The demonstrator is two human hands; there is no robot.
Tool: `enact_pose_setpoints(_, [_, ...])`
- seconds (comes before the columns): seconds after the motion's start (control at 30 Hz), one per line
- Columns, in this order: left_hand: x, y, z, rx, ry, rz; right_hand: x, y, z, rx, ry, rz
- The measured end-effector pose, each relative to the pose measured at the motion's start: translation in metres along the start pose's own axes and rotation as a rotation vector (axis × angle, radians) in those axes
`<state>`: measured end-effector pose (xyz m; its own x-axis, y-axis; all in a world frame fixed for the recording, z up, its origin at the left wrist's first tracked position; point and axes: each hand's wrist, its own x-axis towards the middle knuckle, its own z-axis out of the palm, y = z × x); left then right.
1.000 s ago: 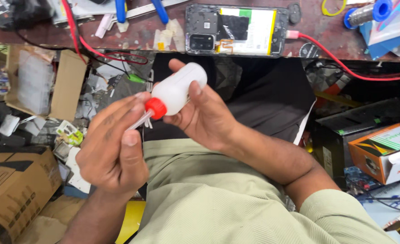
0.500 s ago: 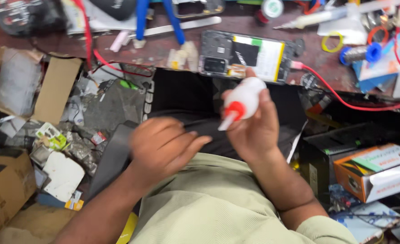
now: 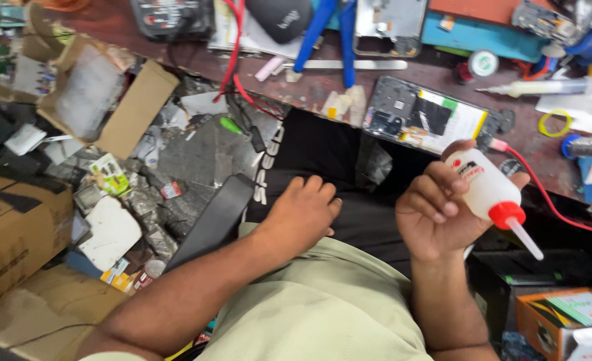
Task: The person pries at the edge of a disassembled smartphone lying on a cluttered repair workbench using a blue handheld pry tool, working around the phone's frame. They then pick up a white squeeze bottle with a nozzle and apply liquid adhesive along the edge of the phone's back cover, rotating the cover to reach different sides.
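Note:
My right hand (image 3: 436, 217) grips a small white squeeze bottle (image 3: 483, 187) with a red cap and a long white nozzle that points down and to the right. The bottle is held just below the workbench edge, near an opened phone (image 3: 426, 119) lying back-up with its battery and board showing. My left hand (image 3: 300, 214) rests palm-down on my dark-clad lap with its fingers loosely spread and nothing in it.
The brown workbench (image 3: 322, 83) carries blue-handled pliers (image 3: 329, 30), a metal ruler (image 3: 349, 65), a syringe (image 3: 543, 87), a phone frame (image 3: 389, 23) and a red cable (image 3: 550, 200). Cardboard boxes (image 3: 15, 234) and scattered scraps cover the floor at left. An orange box (image 3: 563, 321) sits at lower right.
My left hand let go of the bottle's cap and dropped onto my lap. My right hand swung the bottle rightwards, so the nozzle now points down-right.

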<state>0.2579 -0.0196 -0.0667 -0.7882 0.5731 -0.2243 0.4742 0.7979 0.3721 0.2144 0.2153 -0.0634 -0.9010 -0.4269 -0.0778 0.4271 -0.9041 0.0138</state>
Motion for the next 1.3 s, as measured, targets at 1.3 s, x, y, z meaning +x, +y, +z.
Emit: enact_pose_setpoints(1.3, [0.043,0.072,-0.064,-0.429,-0.267,0.163,0.02,0.003,-0.037,-0.106,0.128,0.461])
